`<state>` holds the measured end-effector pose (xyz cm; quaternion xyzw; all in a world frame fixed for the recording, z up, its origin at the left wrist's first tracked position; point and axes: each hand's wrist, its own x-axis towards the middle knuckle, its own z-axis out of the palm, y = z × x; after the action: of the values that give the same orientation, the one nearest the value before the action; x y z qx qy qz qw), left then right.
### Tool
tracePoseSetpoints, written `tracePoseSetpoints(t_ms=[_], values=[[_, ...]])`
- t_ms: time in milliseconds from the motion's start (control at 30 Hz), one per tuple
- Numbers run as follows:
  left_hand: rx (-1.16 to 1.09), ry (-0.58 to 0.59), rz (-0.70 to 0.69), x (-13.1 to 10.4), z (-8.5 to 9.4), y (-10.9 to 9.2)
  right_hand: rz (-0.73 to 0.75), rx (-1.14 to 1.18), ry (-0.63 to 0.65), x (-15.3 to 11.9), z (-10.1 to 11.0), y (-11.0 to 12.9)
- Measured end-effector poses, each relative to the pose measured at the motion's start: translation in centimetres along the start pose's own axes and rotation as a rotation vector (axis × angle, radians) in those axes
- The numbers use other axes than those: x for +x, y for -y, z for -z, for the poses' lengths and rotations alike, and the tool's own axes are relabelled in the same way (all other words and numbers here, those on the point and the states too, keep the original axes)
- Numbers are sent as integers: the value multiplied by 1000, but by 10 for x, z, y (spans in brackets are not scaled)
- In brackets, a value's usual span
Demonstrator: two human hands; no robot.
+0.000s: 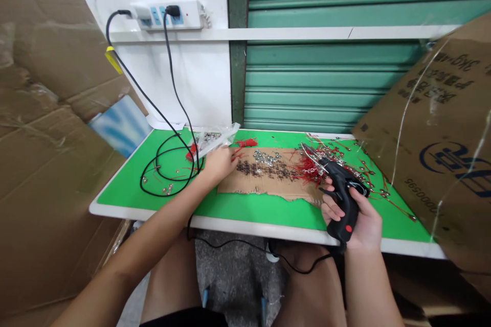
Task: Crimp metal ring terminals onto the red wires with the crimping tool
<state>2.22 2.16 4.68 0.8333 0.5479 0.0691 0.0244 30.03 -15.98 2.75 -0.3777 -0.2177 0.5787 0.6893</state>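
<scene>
My right hand is wrapped round a black glue gun, its nozzle pointing up and left over a pile of red cords with small metal pieces. At the left end of a flat cardboard sheet, my left hand has its fingers drawn together around thin red cord; the fingertips are partly hidden. Just beyond them lies a red cord bundle. Small silvery metal pieces are grouped on the cardboard, above a dark, speckled patch.
A clear plastic bag holding metal pieces lies behind my left hand. Black cable loops across the green tabletop from a wall power strip. Large cardboard boxes flank the table. Finished-looking corded pieces spread at right.
</scene>
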Motion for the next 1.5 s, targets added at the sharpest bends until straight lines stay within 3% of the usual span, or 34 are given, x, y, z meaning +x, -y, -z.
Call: tracePoseSetpoints(t_ms=[333,700,1100,1500], values=[[-120,-95,0,6,-17,10,-12,-9,-31,0,-2,-1],[-99,-62,1,9,-28,13,-34,-2,-93,2,-1,-2],[-262,-167,-85,3,-23,26,-48,-43,-131,-1,-11,1],[-238,-75,-2,4,-23,22,-21,-127,-125,2,-2,-3]])
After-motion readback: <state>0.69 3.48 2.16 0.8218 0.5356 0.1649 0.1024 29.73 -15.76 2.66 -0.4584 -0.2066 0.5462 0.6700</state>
